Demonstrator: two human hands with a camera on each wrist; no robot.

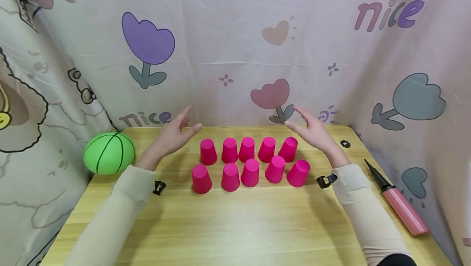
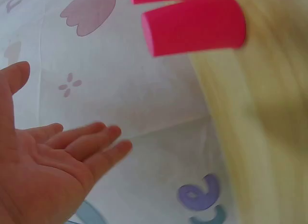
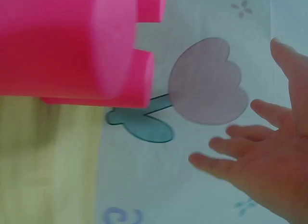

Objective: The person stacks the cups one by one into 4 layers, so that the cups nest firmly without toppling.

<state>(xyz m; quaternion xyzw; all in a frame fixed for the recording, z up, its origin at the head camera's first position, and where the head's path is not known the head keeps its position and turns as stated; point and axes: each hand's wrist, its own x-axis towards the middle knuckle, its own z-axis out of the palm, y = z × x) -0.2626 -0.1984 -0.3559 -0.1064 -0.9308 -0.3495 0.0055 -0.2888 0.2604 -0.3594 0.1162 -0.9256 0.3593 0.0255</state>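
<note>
Several pink cups stand upside down in two rows on the wooden table. At the left end of the back row is one cup; the front row ends on the right with another cup. My left hand hovers left of the back row, fingers spread and holding nothing. On the other side my right hand is raised beyond the right end of the rows, also bare. In the left wrist view a pink cup is apart from the fingers. A cup looms large in the right wrist view, untouched.
A green ball with black lines sits at the table's left edge. Along the right edge lies a pink hand pump with a black nozzle. A small black disc lies near the back right corner. Printed curtains hang behind the table.
</note>
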